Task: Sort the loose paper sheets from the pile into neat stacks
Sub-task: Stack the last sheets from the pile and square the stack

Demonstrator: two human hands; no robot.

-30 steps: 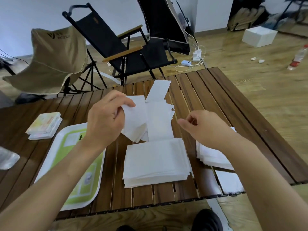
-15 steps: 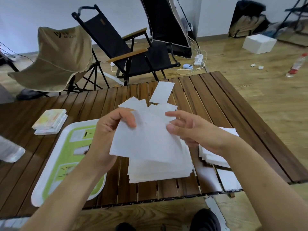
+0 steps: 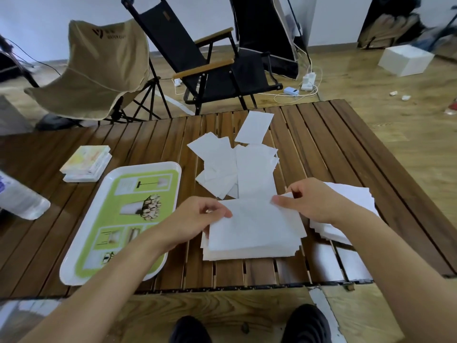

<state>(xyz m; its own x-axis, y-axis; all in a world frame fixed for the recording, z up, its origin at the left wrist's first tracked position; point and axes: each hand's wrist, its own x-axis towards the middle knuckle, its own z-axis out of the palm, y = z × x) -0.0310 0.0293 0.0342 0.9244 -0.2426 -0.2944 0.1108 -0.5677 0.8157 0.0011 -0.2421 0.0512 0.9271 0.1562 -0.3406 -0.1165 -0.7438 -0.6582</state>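
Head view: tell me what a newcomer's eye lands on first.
The left hand and right hand pinch one white sheet by its far corners over the neat stack near the front edge of the table. Beyond it lies the loose pile of scattered sheets, and left of the stack sits a white-and-green tray.

Soft, even, fairly bright light. Pale glare sheens the table (image 3: 324, 258) just beside the right hand (image 3: 314, 201). Edges far from the left hand (image 3: 193, 224) bend and blur.

Matt paper sheets (image 3: 252, 229) — slatted wood table (image 3: 333, 149), glossy tray (image 3: 81, 246).
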